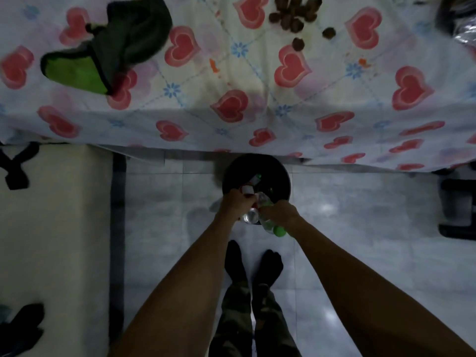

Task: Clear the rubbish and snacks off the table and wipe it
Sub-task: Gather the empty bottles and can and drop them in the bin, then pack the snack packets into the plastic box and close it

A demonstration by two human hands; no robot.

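Both my arms reach down over a black round bin (233, 167) on the floor at the table's near edge. My left hand (238, 202) grips a clear bottle with a red label (251, 216) above the bin's rim. My right hand (280, 211) is closed around a clear plastic bottle with a green cap (279, 231), its body pointing into the bin. Some rubbish (253, 181) lies inside the bin. On the heart-patterned tablecloth (231, 104) lie a green cloth (74, 73) at left and a pile of brown snacks (296, 11) at the far middle.
A cream rug with black marks (56, 228) covers the floor at left. Pale glossy tiles (360, 228) lie to the right. A dark frame (456, 210) stands at the right edge. My feet in dark socks (252, 261) stand just behind the bin.
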